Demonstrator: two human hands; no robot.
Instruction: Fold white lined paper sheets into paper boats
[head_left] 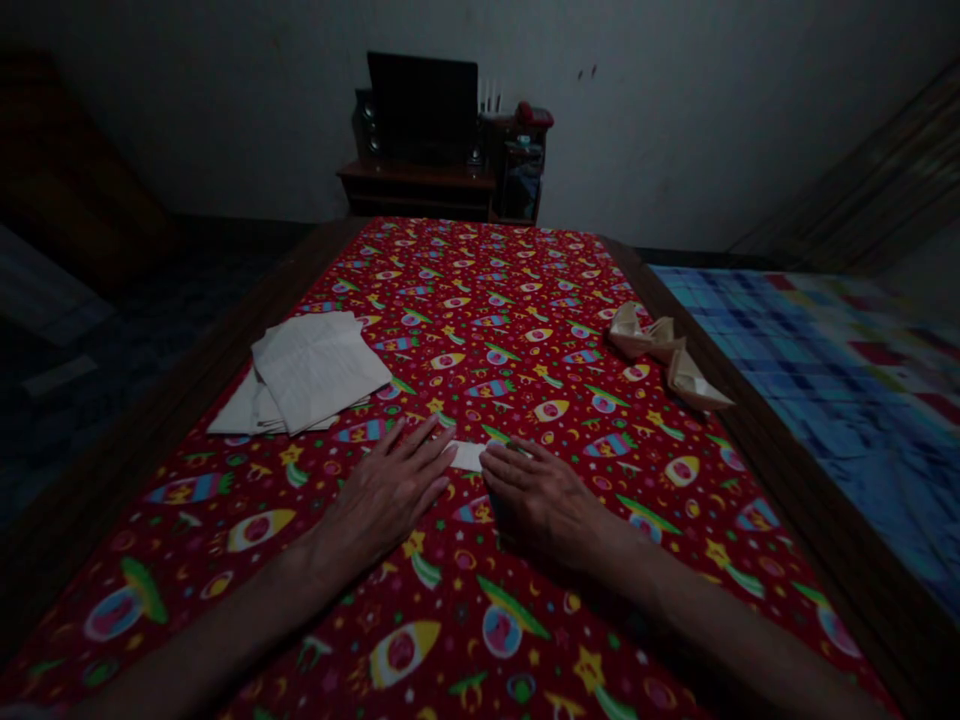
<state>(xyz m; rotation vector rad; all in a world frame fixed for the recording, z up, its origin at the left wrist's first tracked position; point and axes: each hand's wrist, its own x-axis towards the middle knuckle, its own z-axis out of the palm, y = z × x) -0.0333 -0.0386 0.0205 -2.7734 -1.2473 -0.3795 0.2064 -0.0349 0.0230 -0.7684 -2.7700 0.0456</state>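
Note:
A narrow strip of folded white paper point(468, 457) lies flat on the red patterned cloth, its ends covered by my hands. My left hand point(394, 485) rests palm down over the left end, fingers stretched out and a little apart. Over the right end lies my right hand point(541, 497), also palm down, with its fingers extended flat and close together. Only the middle of the strip shows between them. Left of my left hand is a loose stack of white paper sheets point(322, 365). Several folded paper shapes point(694, 380) sit near the right edge.
The red cloth point(510, 290) with rockets and stars covers a wooden-edged surface point(675, 310). Beyond its far end stand a desk point(420, 178) with a dark monitor point(424, 105) and a red telephone point(534, 115). A blue checked cloth point(795, 400) spreads to the right.

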